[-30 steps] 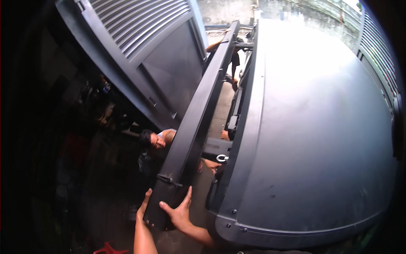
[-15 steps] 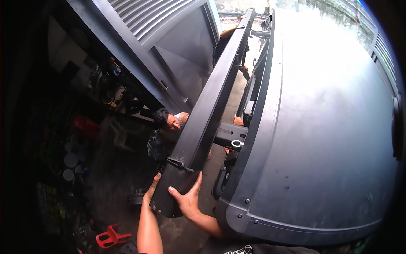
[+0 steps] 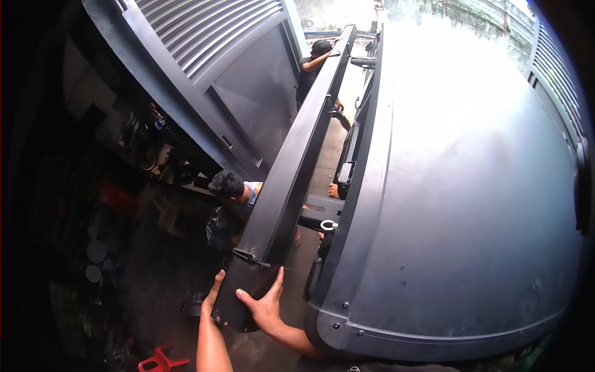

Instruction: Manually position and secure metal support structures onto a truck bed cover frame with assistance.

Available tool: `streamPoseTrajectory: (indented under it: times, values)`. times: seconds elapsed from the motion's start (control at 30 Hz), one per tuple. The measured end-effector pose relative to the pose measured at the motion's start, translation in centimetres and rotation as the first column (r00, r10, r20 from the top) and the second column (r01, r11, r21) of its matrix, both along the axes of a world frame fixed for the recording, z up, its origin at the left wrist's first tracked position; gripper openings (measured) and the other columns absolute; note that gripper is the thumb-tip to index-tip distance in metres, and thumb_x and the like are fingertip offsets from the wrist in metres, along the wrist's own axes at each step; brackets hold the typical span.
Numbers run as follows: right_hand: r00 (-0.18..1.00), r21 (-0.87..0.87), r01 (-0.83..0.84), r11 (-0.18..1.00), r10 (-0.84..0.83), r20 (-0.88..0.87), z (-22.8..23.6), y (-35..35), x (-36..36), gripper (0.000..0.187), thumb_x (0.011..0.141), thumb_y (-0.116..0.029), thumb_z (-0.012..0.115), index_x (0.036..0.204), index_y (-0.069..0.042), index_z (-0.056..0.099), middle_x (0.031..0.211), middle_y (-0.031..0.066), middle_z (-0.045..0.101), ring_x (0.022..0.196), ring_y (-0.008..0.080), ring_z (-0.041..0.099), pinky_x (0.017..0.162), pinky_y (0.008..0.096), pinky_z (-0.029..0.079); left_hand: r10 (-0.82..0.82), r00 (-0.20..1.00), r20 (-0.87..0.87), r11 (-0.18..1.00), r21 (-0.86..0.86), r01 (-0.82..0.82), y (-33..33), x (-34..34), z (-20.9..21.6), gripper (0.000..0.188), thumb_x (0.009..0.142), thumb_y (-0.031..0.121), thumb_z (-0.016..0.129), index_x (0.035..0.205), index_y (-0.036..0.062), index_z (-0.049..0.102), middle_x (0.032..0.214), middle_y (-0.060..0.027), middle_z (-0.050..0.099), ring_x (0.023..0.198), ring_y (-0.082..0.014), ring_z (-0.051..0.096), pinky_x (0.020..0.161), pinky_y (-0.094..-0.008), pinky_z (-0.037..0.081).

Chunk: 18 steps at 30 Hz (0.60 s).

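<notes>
A long black box-shaped case [image 3: 280, 177], like a folded vehicle awning, runs from close in front of me to the far end of the view. My left hand [image 3: 214, 292] presses against the left side of its near end. On the right side of that end, my right hand [image 3: 265, 305] grips with the thumb over the top face and the fingers along the side. A dark strap with a buckle [image 3: 251, 257] crosses the case just beyond my hands. Right of the case, a slotted black bracket [image 3: 319, 212] with a pale metal shackle [image 3: 328, 225] sticks out.
A large dark hard-shell cover [image 3: 458, 235] fills the right side. One person [image 3: 308, 71] holds the far end of the case; another [image 3: 230, 189] crouches beneath it, a hand [image 3: 334, 190] near the bracket. A grey metal gate [image 3: 248, 111] stands left. A red plastic stool [image 3: 162, 361] lies below.
The whole scene has shifted left and slightly down in view. The crouching person's head has turned, and the far person's head now shows. My hands keep their hold on the case.
</notes>
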State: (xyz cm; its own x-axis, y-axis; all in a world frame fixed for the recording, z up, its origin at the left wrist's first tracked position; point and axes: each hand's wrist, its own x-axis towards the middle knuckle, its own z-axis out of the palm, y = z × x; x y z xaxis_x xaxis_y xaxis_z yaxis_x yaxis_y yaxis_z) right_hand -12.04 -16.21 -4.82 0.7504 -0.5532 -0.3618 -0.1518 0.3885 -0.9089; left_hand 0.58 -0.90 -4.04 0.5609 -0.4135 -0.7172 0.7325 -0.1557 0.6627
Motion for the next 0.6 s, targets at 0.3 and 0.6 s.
streamPoseTrajectory:
  times: [0.3, 0.6]
  values:
    - [0.999, 0.037, -0.051, 0.998, 0.051, -0.004, 0.4, -0.2, 0.0, 0.154, 0.077, -0.053, 0.101, 0.178, -0.007, -0.006, 0.175, 0.0359, 0.018, 0.164, 0.0496, 0.026, 0.136, 0.0556, 0.027, 0.028, 0.998, 0.047, 0.997, 0.072, -0.031, -0.5, -0.2, 1.0, 0.119, 0.086, 0.093, 0.069, 0.164, 0.0038, 0.053, 0.153, -0.0224, 0.065, 0.134, -0.0388, 0.068, 0.114, -0.0531, 0.058]
    - [0.998, 0.042, -0.062, 0.997, 0.062, -0.012, 0.8, -0.4, 0.0, 0.155, 0.077, -0.053, 0.101, 0.178, -0.004, -0.006, 0.174, 0.0368, 0.018, 0.164, 0.0503, 0.025, 0.135, 0.0558, 0.026, 0.047, 0.999, 0.016, 0.991, 0.128, -0.048, 0.9, 0.5, -0.8, 0.119, 0.081, 0.094, 0.072, 0.16, 0.0059, 0.059, 0.147, -0.0199, 0.068, 0.128, -0.0372, 0.07, 0.111, -0.0532, 0.057]
